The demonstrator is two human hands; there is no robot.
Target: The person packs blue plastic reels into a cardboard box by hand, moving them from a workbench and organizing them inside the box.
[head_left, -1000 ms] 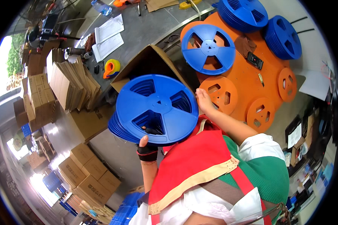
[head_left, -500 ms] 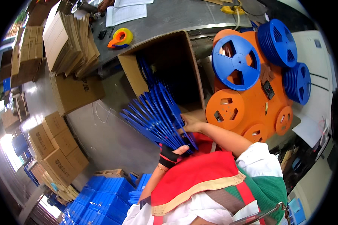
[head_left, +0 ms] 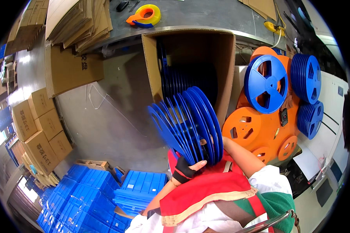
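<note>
A fanned stack of thin blue plastic reels (head_left: 212, 120) stands on edge between my hands, close against my red apron (head_left: 206, 194). My left hand (head_left: 186, 170), in a black fingerless glove, grips the stack's lower left edge with the thumb on the near side. On the right side my right hand (head_left: 224, 143) holds the stack. Most of its fingers are hidden behind the reels, though a fingertip seems to show through a reel opening. Just beyond stands an open cardboard box (head_left: 152, 70) with a row of blue reels (head_left: 177, 79) inside.
Orange reel parts (head_left: 243, 126) and blue reels (head_left: 265, 83) crowd the right side. A tape dispenser (head_left: 146, 16) lies on the grey bench (head_left: 182, 17). Flattened cartons (head_left: 74, 23) lean at left; stacked boxes (head_left: 39, 132) and blue crates (head_left: 89, 186) stand on the floor.
The reel stack has turned more upright and shifted right, with both hands still on it. More reels inside the box now show. The whole view has swung, so the bench sits higher.
</note>
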